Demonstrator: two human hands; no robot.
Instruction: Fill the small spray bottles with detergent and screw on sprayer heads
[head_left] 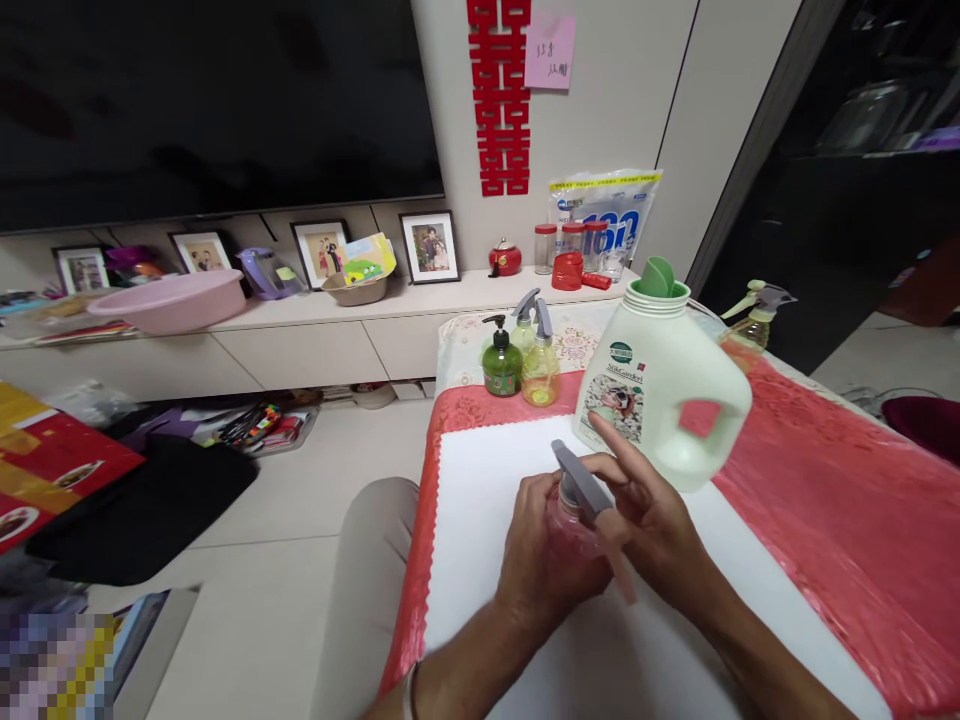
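Note:
A pink spray bottle (pixel 570 525) with a grey and pink spray head (pixel 585 484) is held over the white mat (pixel 480 500). My left hand (pixel 534 560) is wrapped round its body. My right hand (pixel 652 510) is at the spray head, thumb and fingers partly closed on it, with one finger stretched out upward. Just behind stands a large pale green jug (pixel 652 370) with a green cap (pixel 658 277). Left of the jug are a green pump bottle (pixel 502 366) and a yellow spray bottle (pixel 541 370), with another spray bottle behind them.
A red cloth (pixel 847 500) covers the table around the mat. Another spray bottle (pixel 754 325) stands at the back right. Behind, a low cabinet (pixel 300 350) holds picture frames, a pink basin (pixel 176 302), red-lidded jars and a plastic bag (pixel 607 215). My knee is left of the table.

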